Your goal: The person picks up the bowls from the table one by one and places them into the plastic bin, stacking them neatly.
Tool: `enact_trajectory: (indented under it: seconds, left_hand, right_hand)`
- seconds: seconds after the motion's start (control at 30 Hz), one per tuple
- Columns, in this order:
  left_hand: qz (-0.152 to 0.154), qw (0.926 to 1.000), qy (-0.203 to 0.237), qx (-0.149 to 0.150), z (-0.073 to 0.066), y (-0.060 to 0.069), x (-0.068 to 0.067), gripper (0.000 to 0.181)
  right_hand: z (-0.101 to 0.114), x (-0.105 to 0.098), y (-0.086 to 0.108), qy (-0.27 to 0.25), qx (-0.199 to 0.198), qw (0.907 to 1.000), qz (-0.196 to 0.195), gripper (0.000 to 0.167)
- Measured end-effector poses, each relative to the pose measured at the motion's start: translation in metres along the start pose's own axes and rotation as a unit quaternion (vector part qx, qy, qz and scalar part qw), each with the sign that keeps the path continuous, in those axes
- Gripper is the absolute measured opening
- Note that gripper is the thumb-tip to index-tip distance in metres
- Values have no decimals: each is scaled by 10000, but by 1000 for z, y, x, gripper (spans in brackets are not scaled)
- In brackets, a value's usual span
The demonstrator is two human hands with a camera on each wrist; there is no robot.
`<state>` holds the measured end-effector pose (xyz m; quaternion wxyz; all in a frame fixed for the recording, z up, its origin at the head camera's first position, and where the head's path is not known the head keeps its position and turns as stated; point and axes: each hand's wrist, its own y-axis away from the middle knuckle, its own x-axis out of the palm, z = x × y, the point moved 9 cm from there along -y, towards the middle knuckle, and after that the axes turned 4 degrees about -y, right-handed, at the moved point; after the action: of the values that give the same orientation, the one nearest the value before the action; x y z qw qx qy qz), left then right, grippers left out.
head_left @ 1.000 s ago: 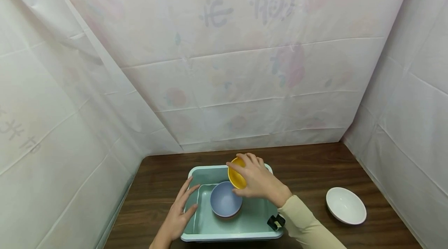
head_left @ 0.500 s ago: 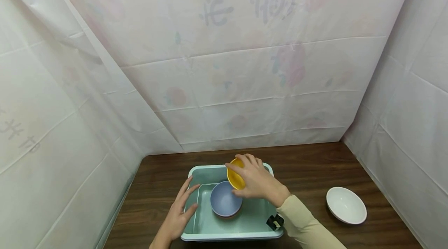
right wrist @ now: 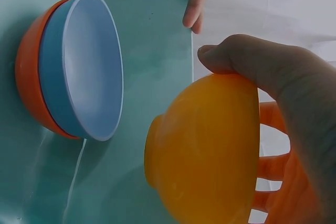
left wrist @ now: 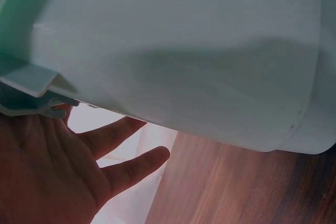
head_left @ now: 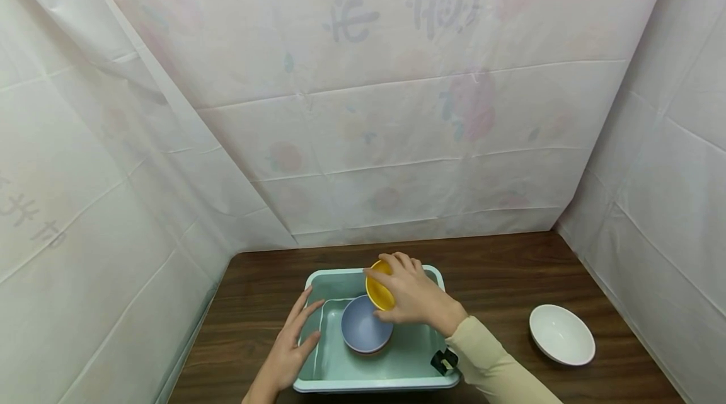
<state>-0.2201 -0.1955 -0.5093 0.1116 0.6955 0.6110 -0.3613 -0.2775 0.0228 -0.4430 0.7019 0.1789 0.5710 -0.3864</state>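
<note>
One yellow bowl (head_left: 377,292) is tilted in my right hand's (head_left: 416,295) grip, over the tub (head_left: 374,385), far-right of the blue bowl (head_left: 365,324); my left hand (head_left: 283,350) is spread at left. If my grip loosens, yellow may knock blue.

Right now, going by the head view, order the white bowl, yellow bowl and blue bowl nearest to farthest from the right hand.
1. Yellow bowl: held in the right hand.
2. Blue bowl: in the tub, left of that hand.
3. White bowl: on the table, off to the right.
</note>
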Motion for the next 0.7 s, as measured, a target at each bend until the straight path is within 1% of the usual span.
enact_trajectory:
  seconds: [0.13, 0.5, 0.7]
  left_hand:
    - [-10, 10000, -26, 24, 0, 0, 0, 48]
    - [-27, 9999, -114, -38, 0, 0, -1, 49]
    - [-14, 9999, -63, -83, 1, 0, -1, 49]
  right_hand:
    - [0, 1, -1, -41, -22, 10000, 43, 78]
    - [2, 7, -3, 20, -36, 9996, 286, 76]
    - [5, 11, -3, 131, -98, 9994, 302, 75]
